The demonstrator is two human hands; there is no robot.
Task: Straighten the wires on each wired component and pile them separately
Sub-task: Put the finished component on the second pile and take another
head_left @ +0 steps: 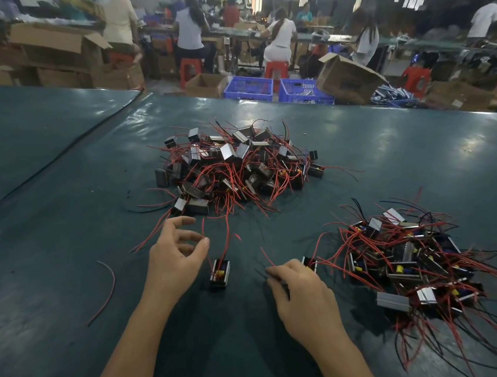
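On the bench [59, 208], a large pile [232, 165] of wired components sits in the middle, farther away. A second pile [408, 266] lies nearer, to the right. A single component [220, 273] stands between the left hand [175, 260] and right hand [305, 299], another component [310, 263] lies just beyond the right hand, and a loose wire [108, 292] lies left of the left hand.
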